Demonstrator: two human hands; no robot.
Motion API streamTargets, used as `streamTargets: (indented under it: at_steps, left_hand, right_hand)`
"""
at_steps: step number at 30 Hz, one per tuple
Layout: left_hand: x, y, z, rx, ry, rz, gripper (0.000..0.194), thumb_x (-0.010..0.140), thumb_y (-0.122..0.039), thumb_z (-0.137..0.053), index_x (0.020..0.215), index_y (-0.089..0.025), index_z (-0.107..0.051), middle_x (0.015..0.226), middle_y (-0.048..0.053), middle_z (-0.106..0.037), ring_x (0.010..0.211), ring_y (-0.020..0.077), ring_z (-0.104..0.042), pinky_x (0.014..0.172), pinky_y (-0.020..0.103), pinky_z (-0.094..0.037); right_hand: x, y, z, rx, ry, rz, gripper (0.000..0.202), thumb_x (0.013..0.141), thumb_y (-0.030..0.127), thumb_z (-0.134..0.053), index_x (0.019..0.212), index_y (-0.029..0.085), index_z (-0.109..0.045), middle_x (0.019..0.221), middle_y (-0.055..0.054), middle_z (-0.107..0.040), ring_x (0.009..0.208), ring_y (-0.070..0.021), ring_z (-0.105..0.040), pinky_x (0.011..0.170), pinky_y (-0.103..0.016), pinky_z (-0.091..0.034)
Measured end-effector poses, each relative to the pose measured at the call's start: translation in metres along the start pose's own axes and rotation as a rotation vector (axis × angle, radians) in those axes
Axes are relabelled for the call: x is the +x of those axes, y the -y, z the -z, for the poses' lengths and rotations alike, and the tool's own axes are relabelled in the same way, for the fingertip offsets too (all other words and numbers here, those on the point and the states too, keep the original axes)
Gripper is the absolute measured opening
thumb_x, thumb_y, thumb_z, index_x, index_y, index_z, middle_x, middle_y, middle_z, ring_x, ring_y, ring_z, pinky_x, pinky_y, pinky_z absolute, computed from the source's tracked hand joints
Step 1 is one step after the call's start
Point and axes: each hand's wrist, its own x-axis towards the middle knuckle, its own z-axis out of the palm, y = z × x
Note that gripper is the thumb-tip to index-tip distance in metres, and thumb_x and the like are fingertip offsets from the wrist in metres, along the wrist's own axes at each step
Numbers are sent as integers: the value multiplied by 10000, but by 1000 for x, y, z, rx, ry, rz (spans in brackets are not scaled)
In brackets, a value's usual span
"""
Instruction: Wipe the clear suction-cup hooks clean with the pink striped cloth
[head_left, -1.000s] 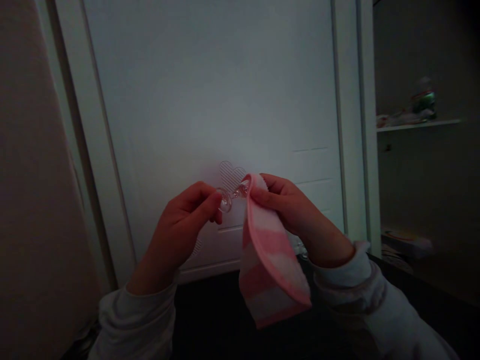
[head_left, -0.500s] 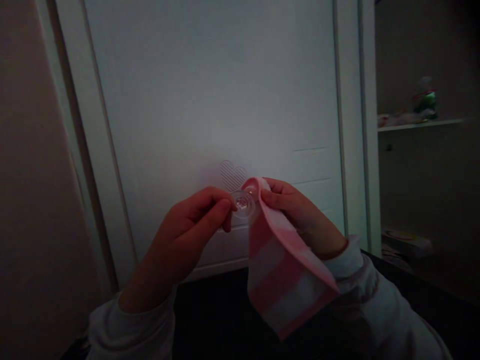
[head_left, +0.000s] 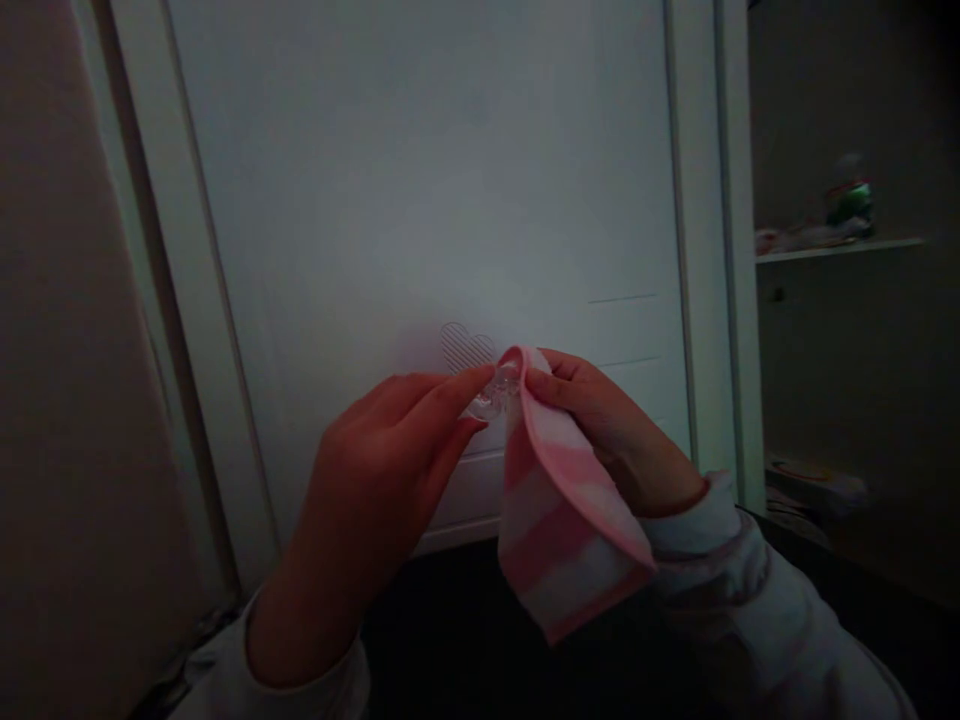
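Observation:
My left hand [head_left: 405, 430] has its thumb and fingers closed around a clear round plastic piece that looks like a suction cup [head_left: 486, 406]. Part of that piece is hidden behind the fingertips. My right hand [head_left: 581, 400] pinches the top edge of a pink-and-white striped cloth [head_left: 559, 520], which hangs down below it. The clear plastic touches or nearly touches the folded top corner of the cloth, where a see-through part also shows. How the two are joined I cannot make out.
Behind my hands stands a white door or panel [head_left: 420, 200] bearing a striped heart outline [head_left: 466, 350]. At the right, a shelf [head_left: 840, 250] holds a green container [head_left: 851, 207] and small items. A dark surface [head_left: 442, 620] lies below my hands. The light is dim.
My left hand has shifted its hold, with the fingers now reaching further over the clear plastic toward the cloth. The cloth's lower end has swung slightly up and left.

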Motion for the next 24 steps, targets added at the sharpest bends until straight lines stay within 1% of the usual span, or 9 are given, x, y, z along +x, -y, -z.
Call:
streamTargets:
  at_steps: [2,4,7,10,13,17,21,24]
  left_hand:
    - [-1,4,-1,4,-22,20,296,859,-262,-583,1153,-232,-600,962,29,-692,867,184,-620,775,265,-442]
    - [-1,9,-1,-38,-43,68,282,848,-279,-597,1125,-229,-612,955,32,-698,869,193,-623,783,276,-442]
    - [1,14,0,-157,-45,190,278,811,-304,-641,1076,-224,-620,908,21,-692,813,181,-622,761,269,-448]
    - [3,19,1,-250,-36,273,262,794,-351,-647,1020,-222,-613,791,-14,-664,673,149,-585,658,241,-440]
    - [4,21,1,-296,5,287,220,819,-382,-596,956,-210,-586,741,-25,-631,628,139,-551,581,229,-405]
    - [6,20,-2,-371,55,298,188,883,-380,-473,887,-197,-515,759,-13,-583,682,142,-544,624,241,-398]
    - [7,22,-6,-405,78,355,240,913,-411,-385,853,-200,-483,716,-26,-537,625,133,-495,580,253,-358]
    - [8,27,-7,-472,76,400,303,926,-449,-352,784,-212,-475,675,-32,-526,609,135,-474,587,270,-339]
  right_hand:
    - [4,0,3,-26,22,-7,262,591,309,-809,759,166,-667,597,38,-596,466,-72,-494,440,-177,-384]
    - [6,1,4,-66,40,1,265,576,303,-811,764,169,-680,613,34,-610,474,-77,-500,443,-185,-384]
    - [8,3,1,-119,57,45,233,614,271,-784,807,175,-696,654,31,-628,501,-78,-509,459,-185,-384]
    - [7,6,-3,-181,85,77,200,656,274,-756,820,177,-694,669,30,-621,516,-76,-505,468,-185,-379]
    - [6,8,-8,-265,78,131,169,694,302,-726,785,170,-672,656,28,-590,519,-79,-485,461,-189,-366]
    - [6,11,-15,-383,32,199,170,726,313,-685,699,166,-605,596,43,-500,493,-73,-415,434,-192,-313]
    - [6,14,-20,-491,8,235,175,733,300,-665,668,172,-566,577,51,-436,501,-79,-381,429,-200,-281]
    - [6,16,-23,-567,4,270,176,735,297,-664,667,174,-558,596,45,-429,540,-92,-395,456,-211,-295]
